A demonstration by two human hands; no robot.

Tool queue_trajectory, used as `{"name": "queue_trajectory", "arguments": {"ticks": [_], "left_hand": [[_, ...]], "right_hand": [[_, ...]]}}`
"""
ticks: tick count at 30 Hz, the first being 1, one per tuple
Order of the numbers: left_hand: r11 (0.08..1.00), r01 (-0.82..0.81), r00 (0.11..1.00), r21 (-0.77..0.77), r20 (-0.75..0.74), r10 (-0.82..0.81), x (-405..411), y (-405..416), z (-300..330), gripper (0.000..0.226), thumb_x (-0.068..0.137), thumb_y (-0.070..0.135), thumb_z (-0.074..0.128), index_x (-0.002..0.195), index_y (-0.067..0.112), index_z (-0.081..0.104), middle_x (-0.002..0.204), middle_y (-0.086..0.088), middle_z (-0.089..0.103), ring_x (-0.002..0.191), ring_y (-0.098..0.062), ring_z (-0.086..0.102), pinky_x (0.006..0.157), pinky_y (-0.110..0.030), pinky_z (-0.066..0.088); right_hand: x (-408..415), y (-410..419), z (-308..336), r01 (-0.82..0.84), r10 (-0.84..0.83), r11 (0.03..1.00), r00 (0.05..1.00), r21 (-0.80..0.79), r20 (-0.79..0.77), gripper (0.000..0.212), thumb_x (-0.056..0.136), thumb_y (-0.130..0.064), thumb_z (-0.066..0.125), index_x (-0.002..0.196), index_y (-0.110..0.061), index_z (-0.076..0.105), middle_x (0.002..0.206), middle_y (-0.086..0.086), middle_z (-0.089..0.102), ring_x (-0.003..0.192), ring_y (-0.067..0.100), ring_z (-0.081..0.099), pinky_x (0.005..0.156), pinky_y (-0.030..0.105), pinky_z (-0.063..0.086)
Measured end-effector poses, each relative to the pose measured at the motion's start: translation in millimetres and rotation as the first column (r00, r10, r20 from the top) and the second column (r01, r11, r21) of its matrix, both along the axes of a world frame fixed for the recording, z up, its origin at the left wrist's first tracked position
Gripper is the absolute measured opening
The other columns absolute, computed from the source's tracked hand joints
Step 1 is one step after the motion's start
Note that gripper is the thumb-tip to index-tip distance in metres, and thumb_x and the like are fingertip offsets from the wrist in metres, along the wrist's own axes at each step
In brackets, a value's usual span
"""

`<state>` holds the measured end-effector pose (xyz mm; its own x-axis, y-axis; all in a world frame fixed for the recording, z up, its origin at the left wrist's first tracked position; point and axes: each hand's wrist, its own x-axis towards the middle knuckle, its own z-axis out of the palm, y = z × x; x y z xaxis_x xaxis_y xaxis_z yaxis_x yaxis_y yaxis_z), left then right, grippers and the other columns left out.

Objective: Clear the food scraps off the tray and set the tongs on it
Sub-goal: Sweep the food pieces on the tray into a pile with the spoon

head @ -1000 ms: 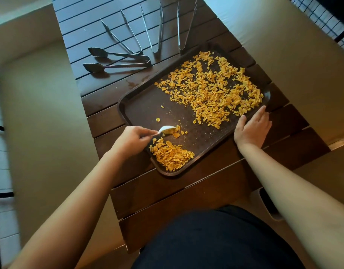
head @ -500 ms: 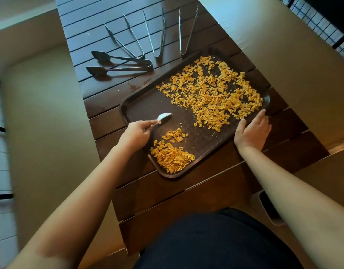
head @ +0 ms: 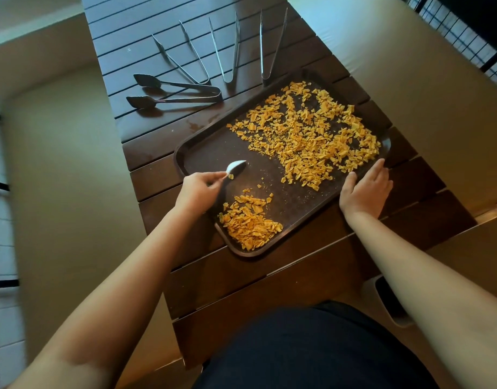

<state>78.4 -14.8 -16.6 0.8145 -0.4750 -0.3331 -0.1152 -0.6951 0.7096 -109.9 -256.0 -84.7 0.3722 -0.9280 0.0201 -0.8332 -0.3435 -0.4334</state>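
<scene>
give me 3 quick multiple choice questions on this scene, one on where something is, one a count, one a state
1. Where is the small heap of scraps?
A. near corner of the tray
B. on the table
C. among the tongs

2. How many tongs lie on the table?
A. two
B. four
C. six

3. What is the left hand doing?
A. lying flat
B. holding a spoon
C. lifting tongs

Answers:
1. A, the heap sits in the near corner of the tray.
2. B, four pairs lie beyond the tray.
3. B, its fingers pinch the spoon.
</scene>
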Motion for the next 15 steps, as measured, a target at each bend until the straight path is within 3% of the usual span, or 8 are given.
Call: {"name": "queue_trajectory", "arguments": {"ticks": [2, 6, 10, 12, 15], "left_hand": [[0.996, 0.079, 0.997, 0.03, -0.019, -0.078, -2, -4, 0, 0.025, 0.093, 0.021, 0.054, 0.116, 0.021, 0.065, 0.091, 0.003, 0.066, 0.053, -0.004, 0.047, 0.043, -0.01, 0.038], [0.948, 0.301, 0.954, 0.109, -0.045, -0.297, -8, -6, 0, 0.024, 0.091, 0.024, 0.058, 0.114, 0.027, 0.066, 0.09, 0.01, 0.056, 0.076, -0.004, 0.054, 0.059, -0.011, 0.041], [0.89, 0.412, 0.91, 0.196, -0.13, -0.393, -2, 7, 3, 0.021, 0.09, 0.026, 0.059, 0.108, 0.031, 0.068, 0.096, 0.007, 0.059, 0.084, -0.002, 0.055, 0.071, -0.015, 0.042], [0.872, 0.442, 0.892, 0.208, -0.2, -0.405, 2, 13, 7, 0.019, 0.089, 0.023, 0.059, 0.103, 0.032, 0.069, 0.1, 0.008, 0.062, 0.089, -0.001, 0.056, 0.079, -0.02, 0.042], [0.928, 0.354, 0.932, 0.114, -0.133, -0.339, 1, 10, 8, 0.017, 0.089, 0.024, 0.06, 0.102, 0.03, 0.069, 0.094, 0.009, 0.062, 0.086, 0.001, 0.056, 0.072, -0.015, 0.041]], "right_hand": [[0, 0, 0, -0.004, 0.004, 1.0, 1.0, 0.002, 0.002, 0.069, 0.095, -0.036, 0.034, 0.148, 0.002, 0.011, 0.151, 0.023, 0.024, 0.141, 0.032, 0.02, 0.117, 0.044, 0.009], [0, 0, 0, -0.003, 0.003, 1.0, 1.0, 0.001, 0.005, 0.068, 0.096, -0.035, 0.036, 0.148, 0.002, 0.011, 0.151, 0.023, 0.023, 0.142, 0.032, 0.02, 0.117, 0.043, 0.009], [1, -1, -1, -0.002, 0.002, 1.0, 1.0, -0.004, 0.005, 0.073, 0.091, -0.04, 0.03, 0.148, 0.003, 0.011, 0.151, 0.024, 0.024, 0.141, 0.032, 0.021, 0.116, 0.043, 0.009], [1, -1, -2, -0.002, 0.002, 1.0, 1.0, -0.004, 0.001, 0.07, 0.095, -0.037, 0.034, 0.148, 0.002, 0.011, 0.151, 0.023, 0.024, 0.141, 0.032, 0.02, 0.117, 0.043, 0.009], [1, -1, -1, -0.002, 0.002, 1.0, 1.0, -0.01, -0.004, 0.068, 0.097, -0.034, 0.037, 0.148, 0.003, 0.011, 0.151, 0.023, 0.024, 0.141, 0.031, 0.02, 0.117, 0.043, 0.01]]}}
